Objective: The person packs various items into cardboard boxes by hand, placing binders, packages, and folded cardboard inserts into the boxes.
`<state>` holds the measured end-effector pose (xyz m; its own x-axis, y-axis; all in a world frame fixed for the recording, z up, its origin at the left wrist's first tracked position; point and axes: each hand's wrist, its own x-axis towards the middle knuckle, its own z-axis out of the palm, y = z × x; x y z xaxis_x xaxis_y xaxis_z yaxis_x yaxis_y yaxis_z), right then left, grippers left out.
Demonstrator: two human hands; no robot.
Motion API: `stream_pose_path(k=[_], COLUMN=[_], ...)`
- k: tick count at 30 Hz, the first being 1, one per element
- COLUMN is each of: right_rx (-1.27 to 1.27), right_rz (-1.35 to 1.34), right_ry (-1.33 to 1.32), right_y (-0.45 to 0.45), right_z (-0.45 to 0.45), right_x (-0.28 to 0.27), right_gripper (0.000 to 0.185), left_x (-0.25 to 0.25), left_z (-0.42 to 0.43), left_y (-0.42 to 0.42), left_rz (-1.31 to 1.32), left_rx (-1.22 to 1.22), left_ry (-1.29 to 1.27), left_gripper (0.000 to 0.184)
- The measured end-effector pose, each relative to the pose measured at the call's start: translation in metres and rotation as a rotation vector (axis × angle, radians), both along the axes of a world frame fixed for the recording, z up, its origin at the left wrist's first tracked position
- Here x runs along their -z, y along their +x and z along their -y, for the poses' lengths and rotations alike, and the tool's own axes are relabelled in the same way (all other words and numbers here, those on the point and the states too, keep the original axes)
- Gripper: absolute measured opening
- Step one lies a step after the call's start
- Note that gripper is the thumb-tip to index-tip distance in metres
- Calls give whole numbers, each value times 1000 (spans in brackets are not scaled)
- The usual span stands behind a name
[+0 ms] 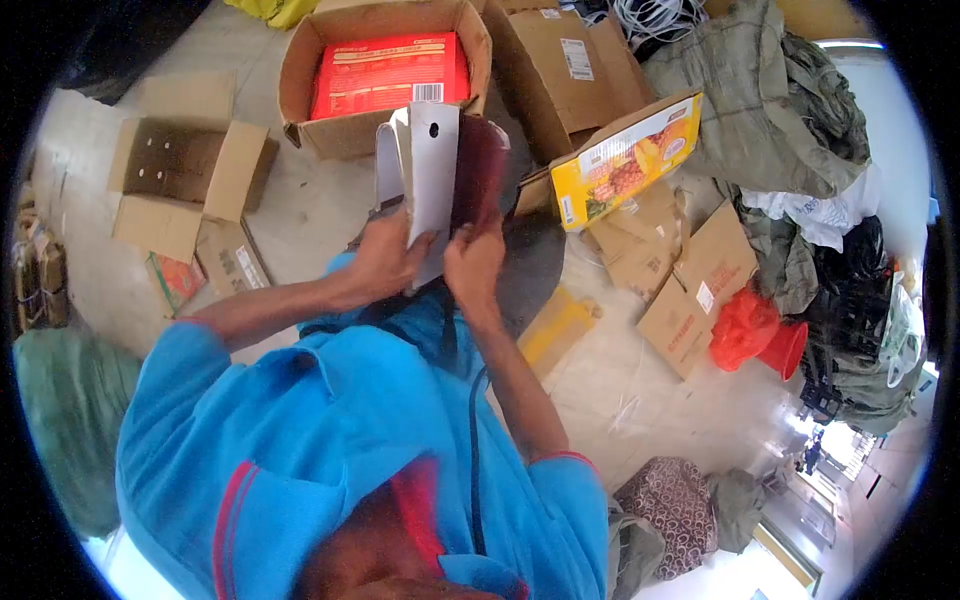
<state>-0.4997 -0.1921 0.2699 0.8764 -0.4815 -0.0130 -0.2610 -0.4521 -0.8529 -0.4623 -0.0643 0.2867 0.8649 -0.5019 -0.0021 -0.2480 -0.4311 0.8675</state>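
Between my two hands is an upright file folder [432, 165] with a white panel, a dark oval hole near its top, and a dark red side. My left hand [388, 257] grips its lower left part, the thumb lying on the white panel. On the other side, my right hand [474, 262] has its fingers closed round the lower edge of the dark red side. What is inside the folder cannot be seen. Just beyond it stands an open carton [385, 135] holding a red printed box [385, 75].
An open cardboard box [165, 205] sits on the floor at the left. Rightward are a yellow fruit-printed carton [630, 160], flattened cardboard [690, 295], a red plastic bag [743, 328] and a large grey-green sack [750, 95]. A green sack [75, 430] lies at lower left.
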Motion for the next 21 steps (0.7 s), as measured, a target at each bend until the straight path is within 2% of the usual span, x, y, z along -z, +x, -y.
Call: stream_pose_path(k=[2,4,5,7,8,10,11,14,15,17,19,21], right_rx=[-36,-27,6,-30,47,39,10,51,55,54,65,29], right_rz=[97,98,-60,-160,-201,-174,-114,-214,-212,-354,-355,-372], right_ry=[-96,-51,165,329,399,547,585,585,580,504,443,388], right_y=[6,12,14,9,4,-13,-20,-36,-35,-33,-31,-26], right_z=[-4,-7,3,39,58,98,114,140,145,151,149,151], right_x=[1,8,-8,-17,-20,-15,-14,-74,-90,-117,-131,-131], right_gripper=[51,50,46,39,36,33,34,40,40,47,47,47], left_x=[1,-4,-4,3,6,9,11,14,21,5,-3,-40], left_z=[6,5,-1,-6,-9,-23,-30,-50,-56,-70,-78,-63], left_y=[2,5,-2,8,9,6,14,8,14,33,67,96], left_rz=[77,-46,-60,-215,-210,-399,-386,-774,-916,-984,-664,-427], left_rx=[-29,6,-12,23,27,-7,-1,140,69,-60,-74,19], left_ry=[-19,-2,1,57,52,-211,-217,-148,-285,-485,-389,-430], left_gripper=[34,33,33,35,35,40,40,54,59,60,60,59])
